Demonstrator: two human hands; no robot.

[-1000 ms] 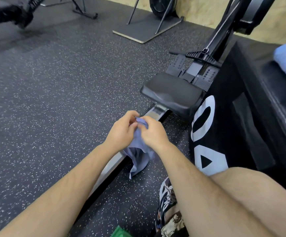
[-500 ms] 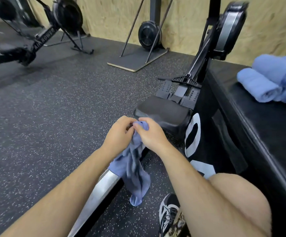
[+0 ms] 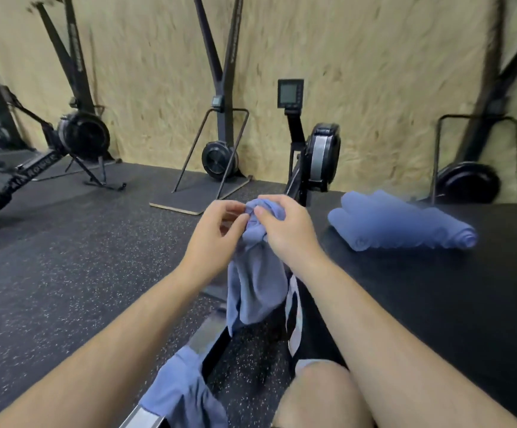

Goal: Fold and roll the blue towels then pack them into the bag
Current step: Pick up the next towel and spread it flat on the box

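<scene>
Hanging item: towel [image 3: 257,282], long axis vertical, bunched top pinched by left hand [image 3: 217,233] and right hand [image 3: 285,233] close together, rest dangling between forearms toward floor. On desk [image 3: 436,304], nearer right hand: rolled towels [image 3: 399,223]. No bag in view. Spreading likely needs hands parted sideways.

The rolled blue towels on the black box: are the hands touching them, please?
No, the left hand and right hand pinch a loose blue towel, apart from the rolled towels.
</scene>
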